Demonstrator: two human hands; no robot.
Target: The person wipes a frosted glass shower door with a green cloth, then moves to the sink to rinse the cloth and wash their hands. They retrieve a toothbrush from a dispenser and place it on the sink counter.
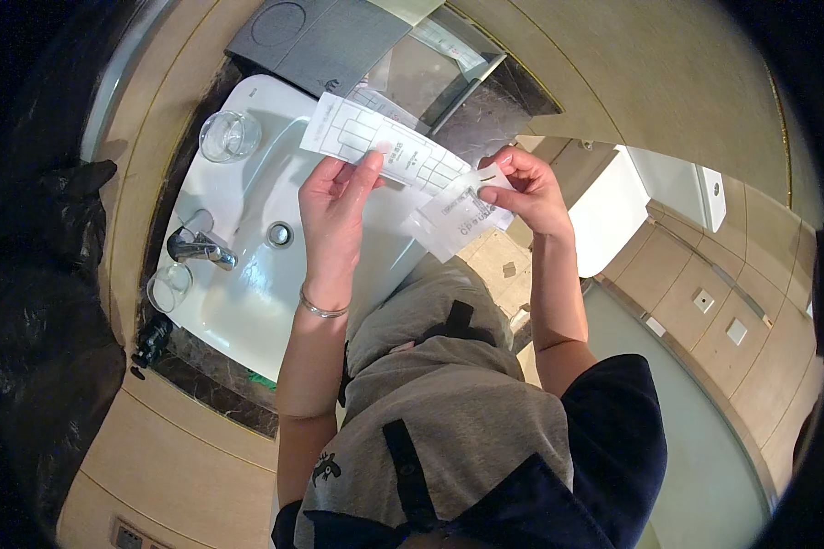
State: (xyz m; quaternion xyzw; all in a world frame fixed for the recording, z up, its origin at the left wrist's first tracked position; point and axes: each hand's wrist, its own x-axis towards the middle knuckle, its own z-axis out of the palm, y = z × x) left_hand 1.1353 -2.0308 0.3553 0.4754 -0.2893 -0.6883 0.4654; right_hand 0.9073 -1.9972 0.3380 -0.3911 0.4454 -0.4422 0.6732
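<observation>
My left hand [340, 206] pinches a long, flat white packet [384, 141] with printed lines and writing, its thumb across the front. Between the thumb and fingers of my right hand [525, 189] is a smaller, translucent white packet [453, 216] bearing writing. It overlaps the right end of the long packet, and I cannot tell whether the two are joined. Both packets are above the right side of a white washbasin [261, 295]. Behind the long packet, a grey box with an open drawer [419, 75] holds more flat packets.
A chrome tap [202, 248] stands at the basin's left rim, between two clear glasses, one farther [230, 136] and one nearer [170, 287]. A small black object [152, 341] lies by the near corner. At right are a white toilet [611, 213] and a pale panel [687, 412].
</observation>
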